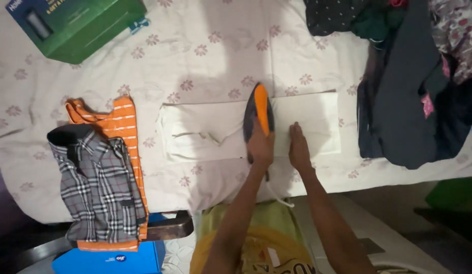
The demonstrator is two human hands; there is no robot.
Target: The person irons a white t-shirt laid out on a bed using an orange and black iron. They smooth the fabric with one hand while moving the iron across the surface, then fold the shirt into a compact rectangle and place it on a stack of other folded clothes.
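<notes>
Ironing white cloth on bed, near front edge.
Left hand (259, 147) grips orange iron (260, 114) on folded white cloth (205, 134); right hand (299, 147) flat, fingers together, pressing cloth just beside the iron.

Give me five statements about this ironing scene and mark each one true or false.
1. The left hand grips the orange iron. True.
2. The right hand holds a folded shirt in the air. False: it lies flat on the white cloth, beside the iron.
3. The grey checked shirt lies folded on top of the orange striped garment. True.
4. The green box stands to the right of the white cloth. False: it is at the upper left, on the flowered sheet.
5. The pile of dark clothes lies to the left of the folded shirts. False: it is at the far right.
</notes>
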